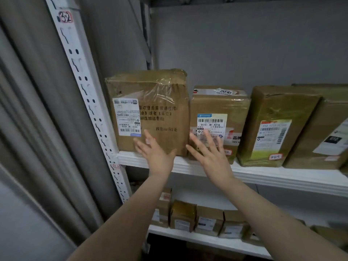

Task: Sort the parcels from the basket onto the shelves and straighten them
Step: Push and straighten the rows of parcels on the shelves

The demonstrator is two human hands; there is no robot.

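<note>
Several brown cardboard parcels stand in a row on a white shelf (263,176). The tallest parcel (160,102) is at the left end, its white label upside down. My left hand (154,153) is spread flat in front of its lower face, fingers straight; whether they touch it is unclear. Beside it stands a smaller parcel (220,104) with a barcode label. My right hand (209,153) is spread in front of its lower left part, fingers straight. Neither hand grips anything. The basket is out of view.
Further right stand a tilted parcel (273,113) with a green-edged label and another parcel (323,132). The lower shelf (207,240) carries several small boxes (209,219). A perforated white upright (88,98) marked 32 borders the shelf on the left, with grey panels beyond it.
</note>
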